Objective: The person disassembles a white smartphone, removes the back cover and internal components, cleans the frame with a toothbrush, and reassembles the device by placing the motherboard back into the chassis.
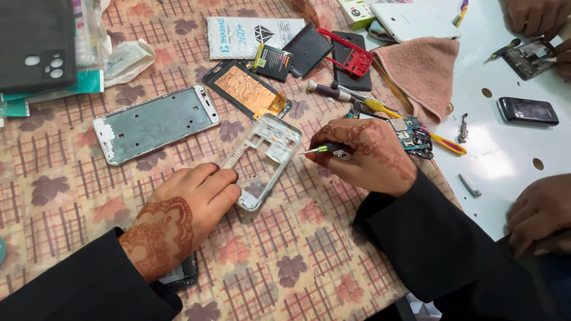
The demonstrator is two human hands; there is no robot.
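Phone frame, the white plastic one with holes in it, lies slanted in the middle of the flowery tablecloth, and you hold it down. Your left hand lies flat, its fingers pressing the frame's near end. Your right hand is closed around a thin green-handled tool; its tip sits at the frame's right edge.

The biggest thing near you is the silver phone body, just left of the frame and a little apart from it. Behind the frame, the phone part with gold foil almost touches its far end. The pink cloth lies past your right hand, at the edge of the white table. A small circuit board sits right beside your right knuckles. Open room is on the cloth in front, between your sleeves.
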